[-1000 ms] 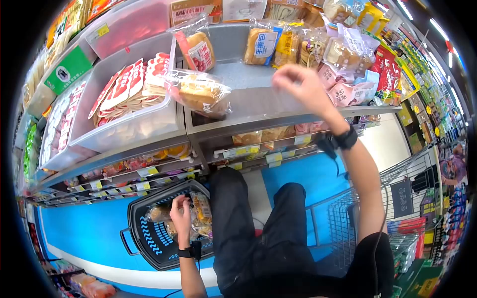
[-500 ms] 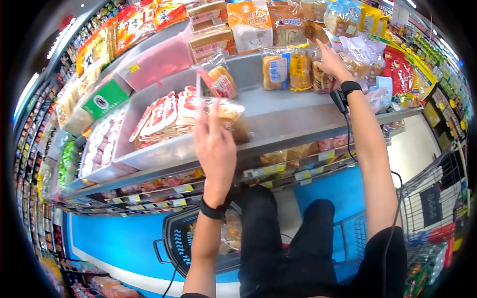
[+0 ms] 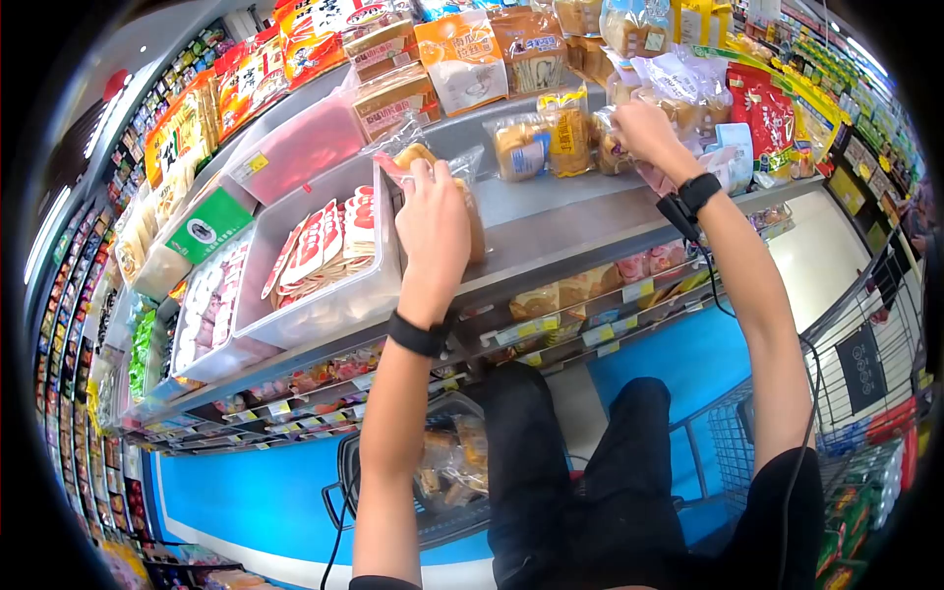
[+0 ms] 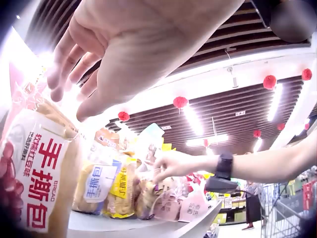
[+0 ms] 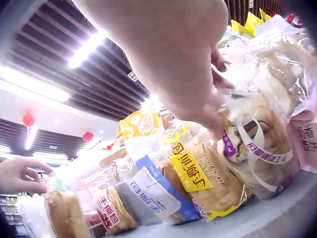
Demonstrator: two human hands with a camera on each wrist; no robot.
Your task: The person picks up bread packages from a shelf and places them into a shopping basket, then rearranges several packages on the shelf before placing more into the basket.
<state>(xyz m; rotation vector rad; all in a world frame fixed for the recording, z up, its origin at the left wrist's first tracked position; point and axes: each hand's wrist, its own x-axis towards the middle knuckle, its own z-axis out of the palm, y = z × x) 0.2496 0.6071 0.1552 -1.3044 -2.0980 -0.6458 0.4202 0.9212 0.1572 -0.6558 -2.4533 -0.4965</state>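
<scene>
My left hand (image 3: pixel 433 231) is at the shelf front beside the pink plastic bin, right over a clear bag of bread (image 5: pixel 64 213) that stands upright. Its fingers (image 4: pixel 62 69) are loosely extended, thumb apart, with a red-bean bread bag (image 4: pixel 37 178) close below in the left wrist view. My right hand (image 3: pixel 654 138) pinches the top of a clear bag of twisted bread with a purple label (image 5: pixel 257 144); some fingertips are hidden behind the wrapper. Left of that bag stand a yellow-labelled bread bag (image 5: pixel 208 173) and a blue-labelled bread bag (image 5: pixel 163 191).
A bin of red-and-white packets (image 3: pixel 324 241) stands left on the shelf. Piled purple-wrapped bread (image 3: pixel 683 84) and a red bag (image 3: pixel 762 118) crowd the right. Below, a black basket (image 3: pixel 349 472) holds bagged bread. A wire cart (image 3: pixel 865 334) stands at right.
My left hand has risen from over the basket to the bread at the shelf front. My right hand has moved back and right to the twisted bread. The blue-labelled bag leans more.
</scene>
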